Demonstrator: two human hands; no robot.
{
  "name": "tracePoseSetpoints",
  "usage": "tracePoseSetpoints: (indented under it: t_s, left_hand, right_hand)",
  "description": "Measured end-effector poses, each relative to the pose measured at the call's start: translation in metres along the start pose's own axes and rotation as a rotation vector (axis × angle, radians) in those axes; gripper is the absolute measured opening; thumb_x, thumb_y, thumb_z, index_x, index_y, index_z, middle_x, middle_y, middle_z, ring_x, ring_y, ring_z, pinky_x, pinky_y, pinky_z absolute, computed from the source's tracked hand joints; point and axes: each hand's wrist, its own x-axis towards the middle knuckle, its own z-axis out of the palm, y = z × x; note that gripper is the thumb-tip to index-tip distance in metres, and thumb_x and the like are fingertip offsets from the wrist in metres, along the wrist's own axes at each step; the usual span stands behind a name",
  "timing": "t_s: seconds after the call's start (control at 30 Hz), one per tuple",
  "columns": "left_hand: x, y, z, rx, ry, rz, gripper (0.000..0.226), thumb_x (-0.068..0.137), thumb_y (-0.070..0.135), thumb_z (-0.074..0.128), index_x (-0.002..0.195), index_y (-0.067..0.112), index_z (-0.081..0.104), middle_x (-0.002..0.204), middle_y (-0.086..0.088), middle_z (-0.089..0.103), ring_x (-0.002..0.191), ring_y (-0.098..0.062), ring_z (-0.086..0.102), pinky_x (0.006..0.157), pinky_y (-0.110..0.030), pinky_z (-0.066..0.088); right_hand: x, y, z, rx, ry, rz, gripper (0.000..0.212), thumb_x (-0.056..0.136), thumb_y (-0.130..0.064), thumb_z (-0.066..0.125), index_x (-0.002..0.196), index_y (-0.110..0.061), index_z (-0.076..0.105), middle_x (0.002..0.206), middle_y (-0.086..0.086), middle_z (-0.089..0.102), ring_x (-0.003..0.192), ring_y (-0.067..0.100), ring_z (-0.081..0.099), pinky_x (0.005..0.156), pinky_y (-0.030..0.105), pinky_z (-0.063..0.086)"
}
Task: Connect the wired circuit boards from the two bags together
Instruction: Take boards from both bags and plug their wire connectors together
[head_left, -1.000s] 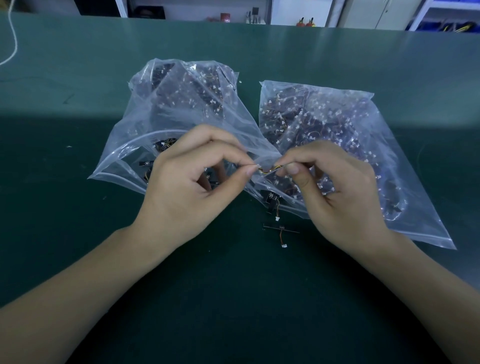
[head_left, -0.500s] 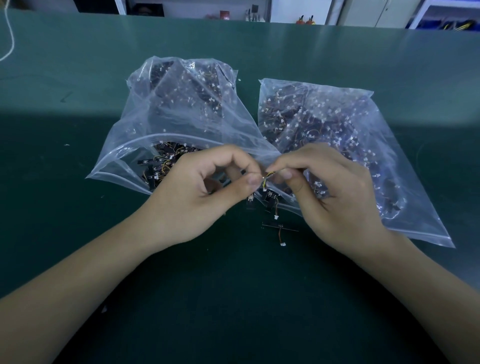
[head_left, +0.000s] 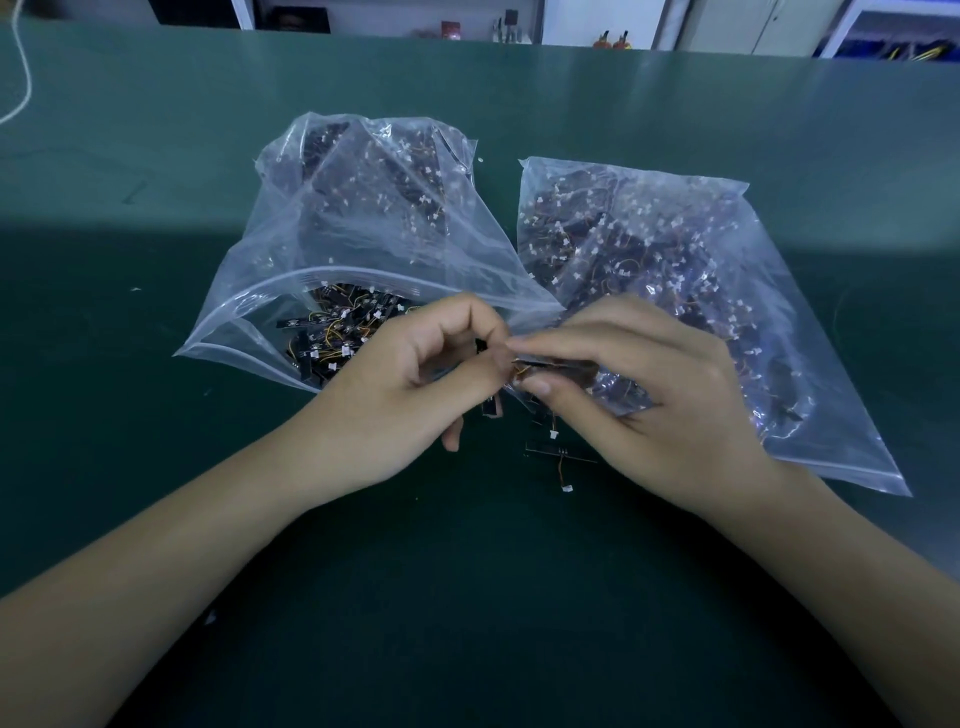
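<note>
The left hand (head_left: 384, 395) has its fingers curled tight, its grip narrow, thumb and forefinger pinched together at the point where the two hands meet; what it pinches is too small and too hidden by the fingers to name with certainty, though a dark board end (head_left: 491, 405) hangs just below its fingers. The right hand (head_left: 644, 395) holds a thin dark circuit board (head_left: 561, 365) between thumb and forefinger, its grip narrow too, with orange wire (head_left: 521, 370) showing at the board's left end, right beside the left fingertips. Whether the two connectors are joined cannot be told.

Both hands hover just above the dark green surface (head_left: 467, 597), in front of the mouths of two clear plastic bags. The left bag (head_left: 363, 218) lies open toward the person, and black boards with yellow wires and white plugs (head_left: 337, 338) show in its mouth. The right bag (head_left: 675, 249) is full of the same dark pieces and lies partly beneath the right hand, its near corner reaching out to the right.

On the surface between the wrists lies a loose board (head_left: 561, 451) with a short wire ending in a white plug (head_left: 566, 488). A white cable (head_left: 21, 78) curves at the far left edge, and shelves with small objects stand beyond the far edge of the surface
</note>
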Motion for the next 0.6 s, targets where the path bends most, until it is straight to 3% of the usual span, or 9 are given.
tracePoseSetpoints:
  t_s: [0.07, 0.2, 0.37, 0.6]
  left_hand:
    - [-0.001, -0.001, 0.001, 0.030, 0.023, 0.015, 0.010, 0.101, 0.036, 0.063, 0.096, 0.028, 0.066, 0.085, -0.010, 0.067, 0.067, -0.027, 0.065, 0.055, -0.030, 0.052]
    - [-0.002, 0.001, 0.004, 0.125, 0.120, 0.077, 0.009, 0.104, 0.031, 0.065, 0.099, 0.024, 0.067, 0.081, -0.010, 0.063, 0.064, -0.018, 0.058, 0.050, -0.036, 0.050]
    - [-0.003, 0.005, 0.004, 0.184, 0.240, 0.175, 0.006, 0.107, 0.025, 0.063, 0.102, 0.021, 0.065, 0.083, -0.006, 0.062, 0.072, -0.028, 0.062, 0.054, -0.044, 0.049]
    - [-0.003, 0.006, 0.006, 0.203, 0.277, 0.220, 0.004, 0.107, 0.023, 0.062, 0.103, 0.023, 0.061, 0.086, 0.007, 0.064, 0.071, -0.017, 0.067, 0.051, -0.044, 0.049]
  right_hand:
    - [0.000, 0.001, 0.000, 0.022, -0.010, 0.021, 0.013, 0.099, -0.012, 0.079, 0.112, -0.011, 0.080, 0.104, -0.013, 0.071, 0.092, 0.003, 0.065, 0.083, 0.023, 0.051]
    - [0.001, -0.001, 0.000, 0.049, -0.032, 0.043, 0.005, 0.099, -0.010, 0.079, 0.103, -0.009, 0.081, 0.097, 0.001, 0.074, 0.087, 0.017, 0.069, 0.076, 0.031, 0.055]
    - [0.001, -0.011, 0.002, 0.141, -0.051, 0.181, 0.009, 0.096, -0.027, 0.078, 0.101, -0.020, 0.078, 0.098, -0.023, 0.071, 0.090, 0.006, 0.068, 0.086, 0.023, 0.051]
    - [0.002, -0.017, 0.003, 0.412, 0.000, 0.359, 0.013, 0.108, -0.022, 0.063, 0.102, -0.020, 0.074, 0.091, -0.006, 0.079, 0.092, 0.017, 0.075, 0.088, 0.036, 0.059]
